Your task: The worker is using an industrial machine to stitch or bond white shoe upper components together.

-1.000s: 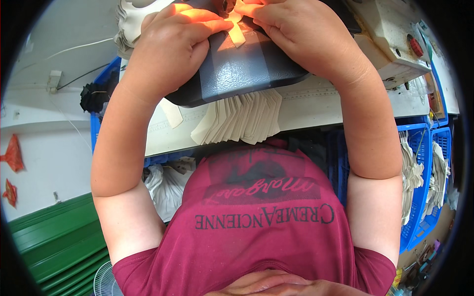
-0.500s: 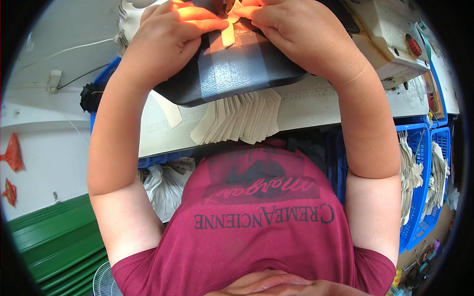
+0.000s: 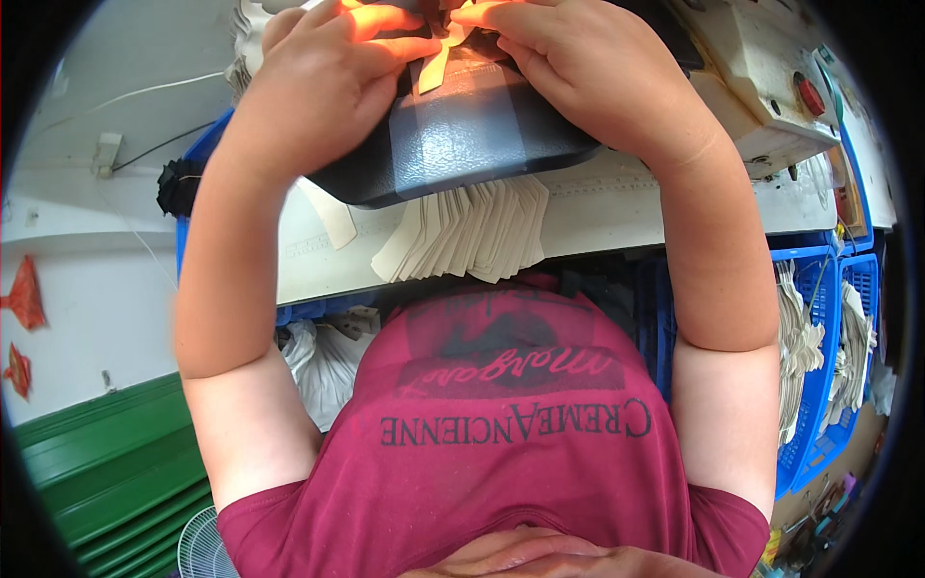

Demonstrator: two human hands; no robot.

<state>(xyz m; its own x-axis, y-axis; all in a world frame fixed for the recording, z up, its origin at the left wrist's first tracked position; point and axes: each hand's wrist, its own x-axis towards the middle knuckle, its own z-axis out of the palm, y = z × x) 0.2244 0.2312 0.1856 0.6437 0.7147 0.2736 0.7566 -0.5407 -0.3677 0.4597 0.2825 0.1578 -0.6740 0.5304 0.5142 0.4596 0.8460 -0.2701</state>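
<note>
Both hands, left point(image 3: 323, 91) and right point(image 3: 588, 82), press together on a dark pad point(image 3: 462, 144) at the table's point(image 3: 617, 207) near edge, pinching a pale strip point(image 3: 438, 63) between them, seemingly pointing away; neither hand is nearer.

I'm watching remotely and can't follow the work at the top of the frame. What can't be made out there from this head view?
- Fingertips of the left hand and right hand: cut off by the top edge and washed out by orange glare.
- Cream strip: its upper end lies hidden between the hands.
- Dark grey piece: its far part is covered by both hands.
- Stack of cream cut pieces: top tucked under the dark piece.
</note>
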